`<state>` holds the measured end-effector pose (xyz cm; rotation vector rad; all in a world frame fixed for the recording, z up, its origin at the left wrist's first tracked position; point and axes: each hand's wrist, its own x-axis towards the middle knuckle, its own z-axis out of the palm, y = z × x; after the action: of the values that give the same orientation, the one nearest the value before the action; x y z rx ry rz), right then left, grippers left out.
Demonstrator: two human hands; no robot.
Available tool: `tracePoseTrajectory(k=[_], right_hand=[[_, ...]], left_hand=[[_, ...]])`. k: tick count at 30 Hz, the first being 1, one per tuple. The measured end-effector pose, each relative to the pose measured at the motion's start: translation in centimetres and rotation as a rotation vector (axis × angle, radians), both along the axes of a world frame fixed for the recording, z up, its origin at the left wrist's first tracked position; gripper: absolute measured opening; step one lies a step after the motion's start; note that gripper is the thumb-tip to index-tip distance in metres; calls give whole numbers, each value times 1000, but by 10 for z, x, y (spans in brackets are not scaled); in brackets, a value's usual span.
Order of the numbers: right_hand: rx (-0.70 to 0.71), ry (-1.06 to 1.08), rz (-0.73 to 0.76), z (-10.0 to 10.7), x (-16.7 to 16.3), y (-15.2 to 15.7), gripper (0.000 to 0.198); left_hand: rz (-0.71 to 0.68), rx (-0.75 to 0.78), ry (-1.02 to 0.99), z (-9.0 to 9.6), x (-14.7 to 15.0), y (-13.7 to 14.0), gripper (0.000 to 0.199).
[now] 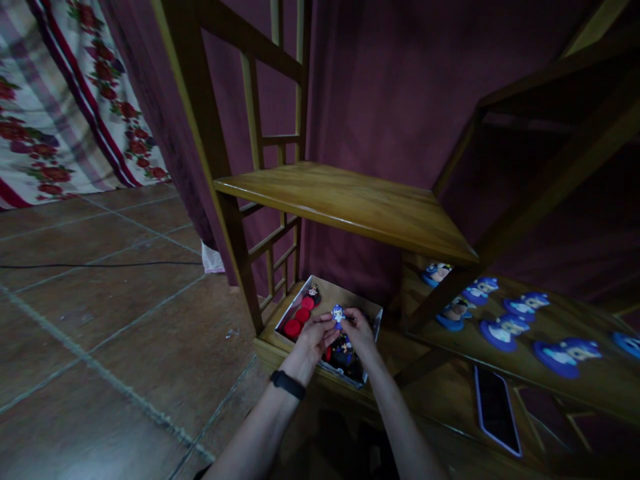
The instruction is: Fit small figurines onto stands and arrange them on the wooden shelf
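Two bare hands meet over an open cardboard box (pixel 353 293) on the lower level of a wooden shelf unit (pixel 345 200). The left hand (pixel 317 332), a black band (pixel 288 385) on its wrist, and the right hand (pixel 360 329) pinch a small blue-and-white figurine (pixel 338 313) between them — fingers closed on its two sides, the piece upright above the box. Inside the box, red discs (pixel 293 328) line the left side, with a dark figure (pixel 313 292) at their far end; more dark figures (pixel 344 347) lie near the hands. To the right, several blue-based figurines (pixel 505 331) lie on a wooden surface — a purple-edged phone (pixel 497 410) is nearer.
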<state>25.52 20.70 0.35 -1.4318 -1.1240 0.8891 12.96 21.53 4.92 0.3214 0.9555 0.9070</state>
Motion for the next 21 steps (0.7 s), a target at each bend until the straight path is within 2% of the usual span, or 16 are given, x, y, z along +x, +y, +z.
tracePoseTrajectory(k=[13, 21], right_hand=[[-30, 74, 2, 7, -3, -1, 24], [-81, 312, 6, 27, -6, -13, 32]], left_hand=[[8, 5, 18, -2, 1, 1, 15], [-29, -8, -53, -4, -1, 5, 4]])
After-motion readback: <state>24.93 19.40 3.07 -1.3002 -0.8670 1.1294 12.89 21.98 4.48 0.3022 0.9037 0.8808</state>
